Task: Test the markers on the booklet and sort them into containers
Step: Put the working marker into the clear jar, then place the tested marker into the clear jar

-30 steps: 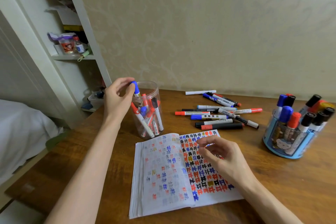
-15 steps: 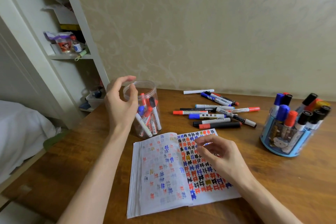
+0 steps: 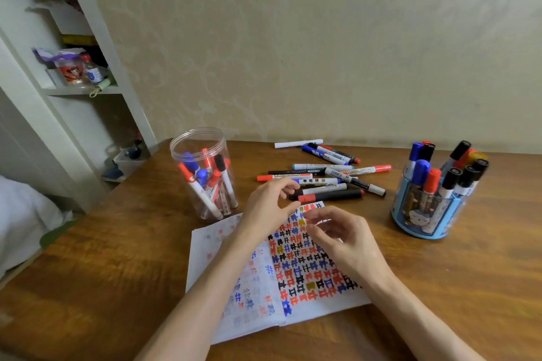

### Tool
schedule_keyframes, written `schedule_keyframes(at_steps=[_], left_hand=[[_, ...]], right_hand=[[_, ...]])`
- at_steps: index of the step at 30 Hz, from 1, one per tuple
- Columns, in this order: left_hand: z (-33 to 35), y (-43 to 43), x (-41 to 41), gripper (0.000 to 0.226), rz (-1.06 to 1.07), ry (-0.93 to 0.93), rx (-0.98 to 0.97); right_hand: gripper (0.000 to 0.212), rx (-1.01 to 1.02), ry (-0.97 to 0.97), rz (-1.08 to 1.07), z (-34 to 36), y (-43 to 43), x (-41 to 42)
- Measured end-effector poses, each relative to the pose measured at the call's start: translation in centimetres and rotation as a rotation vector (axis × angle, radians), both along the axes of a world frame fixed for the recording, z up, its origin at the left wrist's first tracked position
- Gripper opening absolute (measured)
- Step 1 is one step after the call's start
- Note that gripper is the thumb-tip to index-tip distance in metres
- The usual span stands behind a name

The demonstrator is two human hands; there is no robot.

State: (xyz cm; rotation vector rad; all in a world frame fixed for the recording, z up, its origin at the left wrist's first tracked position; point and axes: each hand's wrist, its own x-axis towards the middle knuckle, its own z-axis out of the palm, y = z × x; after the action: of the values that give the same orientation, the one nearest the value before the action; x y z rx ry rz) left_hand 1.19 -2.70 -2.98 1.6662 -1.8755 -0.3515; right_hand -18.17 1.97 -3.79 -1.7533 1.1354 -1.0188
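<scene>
**Q:** What is laid out, and where?

**A:** A brown wooden table [image 3: 117,258] carries an open white booklet [image 3: 308,272] filled with red, blue and black hash marks. Right of the booklet stands a round blue holder [image 3: 425,223] of capped markers. Beyond its far left corner stands a clear plastic jar [image 3: 199,142], part full. The loose markers [image 3: 325,179], still to be tested, lie in a heap just past its far edge.

**Q:** And the hands?

**A:** Both hover over the booklet's far end, fingers loosely curled, grasping nothing. The left hand [image 3: 268,206] reaches the heap's near side; the right hand [image 3: 349,243] waits beside it.

**Q:** What might go wrong?

**A:** I judge that a careless pick could set the round markers rolling. A left forearm swinging outward could tip the jar, which stands near the table's left edge.

**Q:** Any free room?

**A:** Bare wood lies left of the booklet, and between it and the holder.
</scene>
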Motion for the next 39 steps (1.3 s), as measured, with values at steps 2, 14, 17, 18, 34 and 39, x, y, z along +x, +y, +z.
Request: schedule_keyframes(at_steps=[2, 14, 17, 18, 34, 39], left_hand=[[-0.7, -0.9, -0.8, 0.035, 0.014, -0.082, 0.030], [-1.0, -0.9, -2.2, 0.017, 0.122, 0.065, -0.027], [-0.4, 1.1, -1.7, 0.015, 0.073, 0.218, -0.013], [-0.2, 2.1, -1.5, 0.014, 0.030, 0.256, -0.010], [-0.5, 7.9, -1.2, 0.020, -0.198, 0.188, 0.095], [-0.4, 7.9, 3.4, 0.027, -0.135, 0.345, 0.136]], right_hand=[[0.014, 0.002, 0.000, -0.018, 0.1, 0.0, -0.5], [0.025, 0.079, 0.058, -0.192, -0.2, -0.6, -2.0], [0.038, 0.188, -0.023, -0.241, 0.1, -0.3, -1.9], [0.040, 0.232, -0.076, -0.248, 0.3, -0.2, -1.8], [0.041, 0.209, -0.200, -0.128, 1.4, 1.8, -0.6], [0.033, 0.097, -0.261, -0.294, 2.5, 0.8, -3.8]])
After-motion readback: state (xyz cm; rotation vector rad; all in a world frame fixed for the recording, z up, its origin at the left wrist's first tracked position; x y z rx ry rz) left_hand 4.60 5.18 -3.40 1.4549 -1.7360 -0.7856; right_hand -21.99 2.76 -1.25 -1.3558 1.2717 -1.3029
